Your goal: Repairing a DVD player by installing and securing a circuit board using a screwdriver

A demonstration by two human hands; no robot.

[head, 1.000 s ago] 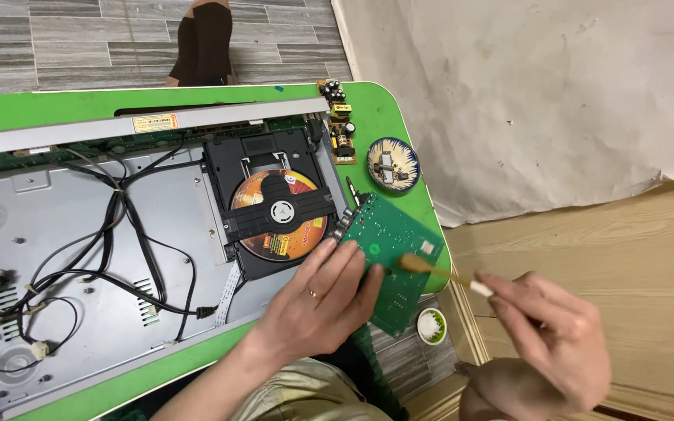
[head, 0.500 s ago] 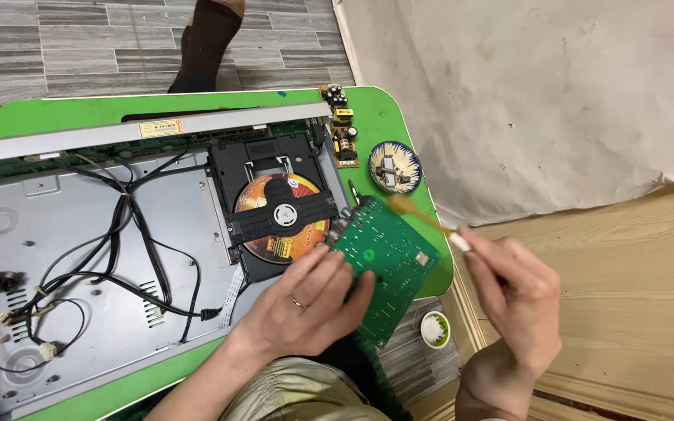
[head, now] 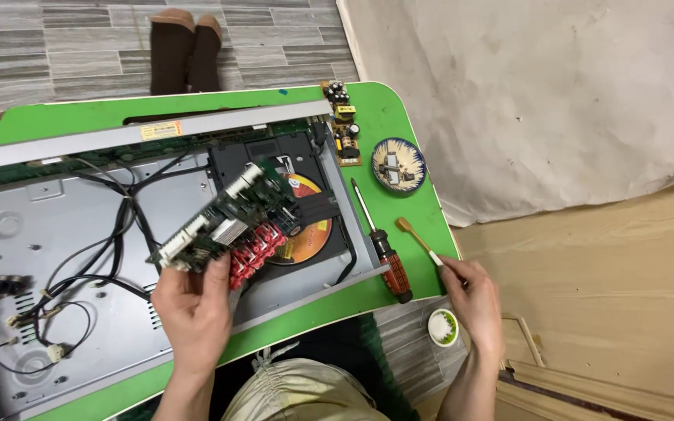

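- Blurring badly: circuit board (head: 232,222), part detail unreadable, near edge hidden by fingers.
- Left hand (head: 195,300) clamped on board, component side up, red parts visible.
- Right hand (head: 473,300) pinching small brush (head: 419,240) on green table (head: 399,117).

Yellow rectangular label (head: 159,130) on grey chassis rail (head: 220,125) (top-left).

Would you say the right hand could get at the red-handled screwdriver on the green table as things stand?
Probably yes. The right hand lies just beside the screwdriver, with bare table between them; only the small brush it holds would have to be put down first.
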